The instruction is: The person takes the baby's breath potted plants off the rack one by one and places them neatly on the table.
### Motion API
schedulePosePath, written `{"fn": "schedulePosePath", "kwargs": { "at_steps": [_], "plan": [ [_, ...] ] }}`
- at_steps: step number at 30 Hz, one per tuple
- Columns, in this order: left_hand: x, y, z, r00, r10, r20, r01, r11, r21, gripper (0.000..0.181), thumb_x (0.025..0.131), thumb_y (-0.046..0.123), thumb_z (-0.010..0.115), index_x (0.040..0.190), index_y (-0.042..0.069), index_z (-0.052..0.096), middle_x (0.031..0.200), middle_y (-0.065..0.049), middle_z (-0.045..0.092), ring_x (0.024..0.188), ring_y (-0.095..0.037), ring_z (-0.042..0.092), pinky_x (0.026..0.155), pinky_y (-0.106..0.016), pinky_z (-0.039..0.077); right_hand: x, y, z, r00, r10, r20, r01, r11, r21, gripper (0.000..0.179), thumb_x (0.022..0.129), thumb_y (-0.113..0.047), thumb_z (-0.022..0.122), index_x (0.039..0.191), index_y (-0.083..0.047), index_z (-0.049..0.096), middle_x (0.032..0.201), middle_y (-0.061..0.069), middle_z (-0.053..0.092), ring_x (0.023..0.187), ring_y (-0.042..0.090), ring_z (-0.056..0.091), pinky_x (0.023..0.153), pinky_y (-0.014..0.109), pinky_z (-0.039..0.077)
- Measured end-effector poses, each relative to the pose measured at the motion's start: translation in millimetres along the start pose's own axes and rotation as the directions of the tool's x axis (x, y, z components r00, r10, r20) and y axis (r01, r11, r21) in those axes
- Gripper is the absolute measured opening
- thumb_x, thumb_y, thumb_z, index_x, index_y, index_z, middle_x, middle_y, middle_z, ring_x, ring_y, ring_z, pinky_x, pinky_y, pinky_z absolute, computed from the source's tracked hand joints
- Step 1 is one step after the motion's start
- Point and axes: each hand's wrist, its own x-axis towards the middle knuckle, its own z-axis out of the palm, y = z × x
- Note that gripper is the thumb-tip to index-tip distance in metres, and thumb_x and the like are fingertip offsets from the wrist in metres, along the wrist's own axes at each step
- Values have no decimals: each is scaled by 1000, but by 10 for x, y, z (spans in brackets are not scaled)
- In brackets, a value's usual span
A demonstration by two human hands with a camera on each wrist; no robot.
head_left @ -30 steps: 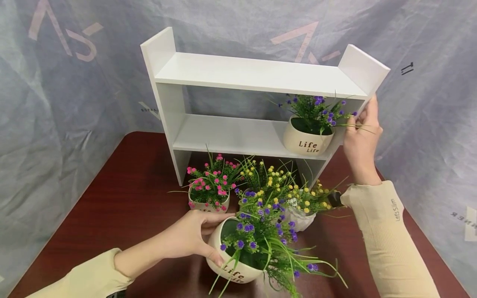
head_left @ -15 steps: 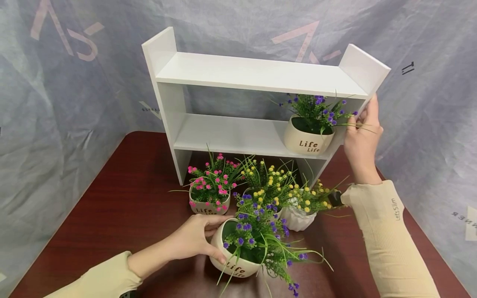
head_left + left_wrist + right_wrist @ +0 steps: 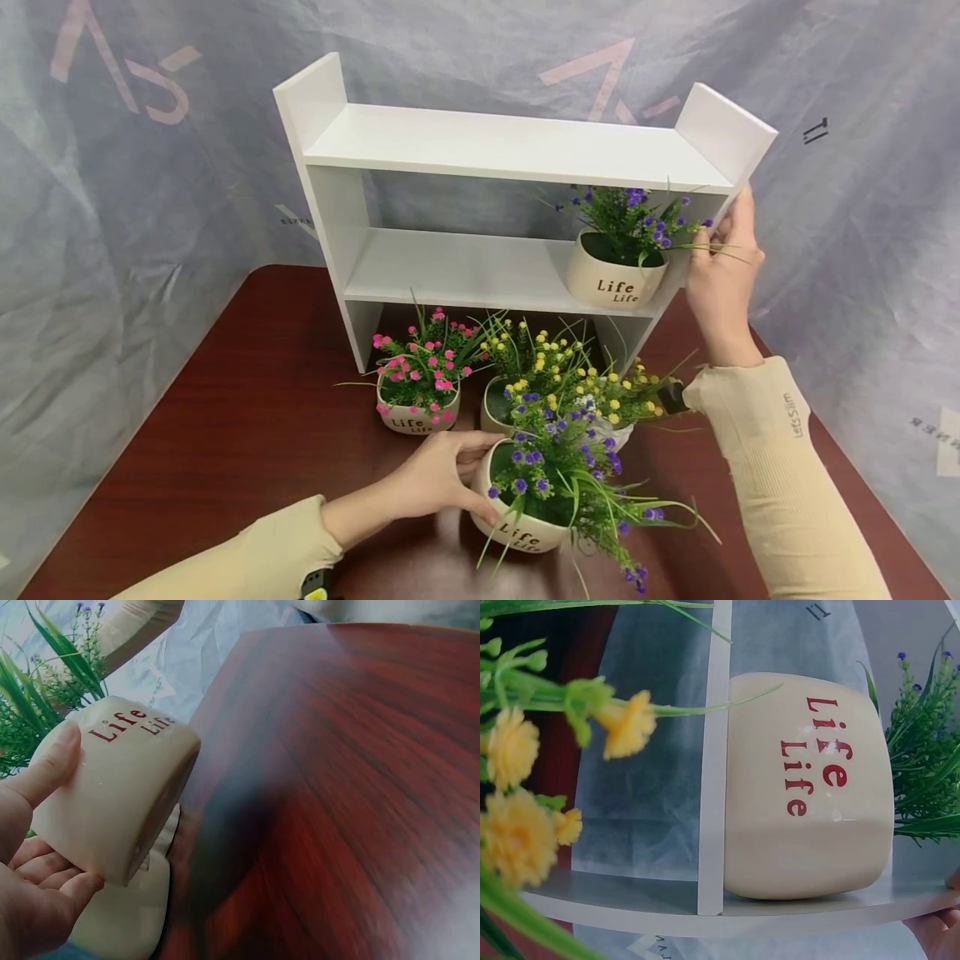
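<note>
My left hand point(image 3: 431, 479) holds a cream pot point(image 3: 517, 533) of purple artificial flowers, marked "Life Life". In the left wrist view the pot point(image 3: 112, 795) is tilted, with the thumb on its front and fingers near its base; it looks raised off the table. My right hand point(image 3: 726, 279) grips the right side panel of the white shelf point(image 3: 465, 271), thumb on the inner side. Just beside that hand, a similar purple-flowered pot point(image 3: 617, 282) stands at the right end of the middle board; the right wrist view shows this pot point(image 3: 810, 787) close up.
Pink flowers in a cream pot point(image 3: 416, 417) stand left of centre before the shelf. Behind the held plant are a yellow-flowered pot point(image 3: 495, 404) and a white pot point(image 3: 617, 435), partly hidden. The dark red table point(image 3: 187, 467) lies beneath; a grey cloth backdrop point(image 3: 150, 208) surrounds it.
The left hand has carried the purple-flowered pot to the right, bringing it in front of the yellow-flowered plants. The right hand keeps its hold on the shelf panel.
</note>
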Motion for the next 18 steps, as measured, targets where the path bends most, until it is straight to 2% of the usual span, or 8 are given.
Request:
{"fn": "schedulePosePath", "kwargs": {
  "at_steps": [6, 12, 18],
  "plan": [
    [141, -39, 158, 1000, -14, -27, 13, 999, -32, 82, 64, 2, 88, 137, -4, 51, 141, -19, 53, 126, -33, 55, 100, -24, 49, -15, -9, 15, 1000, -18, 7, 18, 1000, 2, 64, 100, -5, 41, 147, -46, 30, 130, 5, 65, 83, -7, 58, 67, 15, 41],
    [299, -95, 319, 999, 9, -36, -11, 998, -67, 83, 64, -3, 86, 137, -8, 48, 142, -23, 50, 127, -35, 54, 102, -25, 48, -14, 10, 3, 1000, -18, -9, 18, 1000, -5, 63, 100, -5, 41, 147, -46, 31, 128, 6, 66, 84, -7, 58, 69, 14, 42],
    [424, -116, 469, 999, 27, -35, -30, 997, -77, 83, 64, -5, 85, 138, -6, 48, 143, -19, 50, 128, -34, 54, 102, -23, 47, -4, 11, 1, 1000, -15, -10, 15, 1000, -18, 61, 100, -5, 41, 146, -44, 33, 127, 9, 66, 80, -6, 56, 68, 15, 40]
  ]
}}
